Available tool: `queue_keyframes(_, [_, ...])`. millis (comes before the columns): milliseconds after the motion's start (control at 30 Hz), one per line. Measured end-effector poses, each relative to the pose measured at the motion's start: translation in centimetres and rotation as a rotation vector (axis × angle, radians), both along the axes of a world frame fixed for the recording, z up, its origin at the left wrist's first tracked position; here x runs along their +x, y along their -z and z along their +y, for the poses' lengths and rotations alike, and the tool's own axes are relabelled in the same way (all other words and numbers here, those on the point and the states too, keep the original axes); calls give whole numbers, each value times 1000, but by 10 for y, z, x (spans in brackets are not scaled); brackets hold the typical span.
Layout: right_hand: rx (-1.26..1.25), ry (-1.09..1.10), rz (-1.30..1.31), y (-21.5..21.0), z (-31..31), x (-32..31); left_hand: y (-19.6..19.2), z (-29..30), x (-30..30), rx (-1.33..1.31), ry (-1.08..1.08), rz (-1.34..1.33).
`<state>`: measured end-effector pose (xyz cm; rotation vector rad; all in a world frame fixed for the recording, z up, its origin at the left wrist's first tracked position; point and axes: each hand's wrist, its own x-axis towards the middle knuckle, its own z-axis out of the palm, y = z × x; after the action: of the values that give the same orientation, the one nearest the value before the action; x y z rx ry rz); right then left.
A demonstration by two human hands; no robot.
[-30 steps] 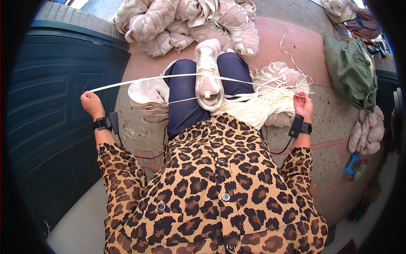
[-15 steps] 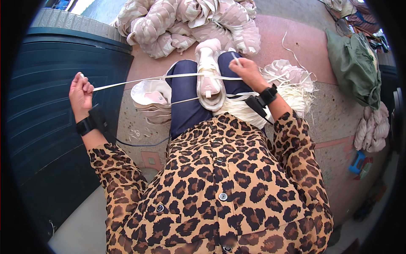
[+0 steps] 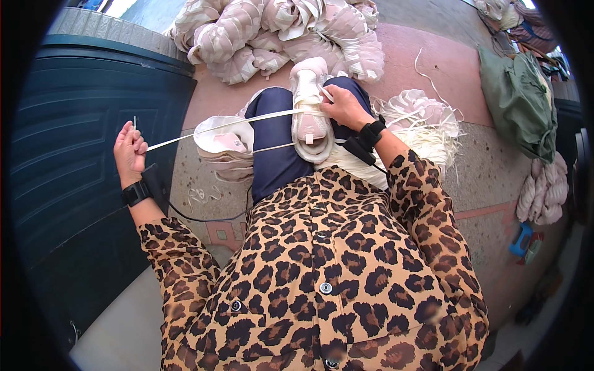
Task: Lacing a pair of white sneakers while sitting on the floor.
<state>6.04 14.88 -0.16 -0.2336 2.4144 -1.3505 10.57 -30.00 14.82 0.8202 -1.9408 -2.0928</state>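
I sit on the floor in a leopard-print top and dark blue trousers. A pale wound bundle of strip (image 3: 309, 114) stands on my lap between my knees. My right hand (image 3: 343, 108) rests on it, fingers closed on the strip at the bundle. A taut white strip (image 3: 216, 127) runs left from the bundle to my left hand (image 3: 129, 151), which pinches its end out at my left side. Both wrists wear black bands.
A pile of pale wound bundles (image 3: 278, 31) lies ahead. Loose white strips (image 3: 427, 117) lie at my right. A dark blue metal door (image 3: 74, 154) stands on the left. A green bag (image 3: 516, 99) and more bundles (image 3: 544, 191) sit at the right.
My right hand has swung in from the loose strips at my right to the bundle on my lap. My left hand has drawn back, keeping the strip taut.
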Motion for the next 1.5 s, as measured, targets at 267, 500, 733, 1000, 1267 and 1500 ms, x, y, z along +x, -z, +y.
queue_keyframes(267, [197, -109, -20, -8, 12, 13, 44, 63, -30, 90, 217, -101])
queue_keyframes(500, [151, 37, 53, -14, 11, 34, 111, 246, -38, -210, 715, -385])
queue_keyframes(733, [283, -2, 44, -24, 18, 47, 152, 265, -46, -831, 744, -200])
queue_keyframes(1000, [384, -72, 95, -27, 16, 46, 130, 251, -73, 504, 873, -646])
queue_keyframes(1267, [462, -261, 751, -25, 70, 50, 135, 242, -65, 153, 1002, -662])
queue_keyframes(1500, [346, -87, 556, -28, 74, 48, 114, 236, -19, 122, 751, -560])
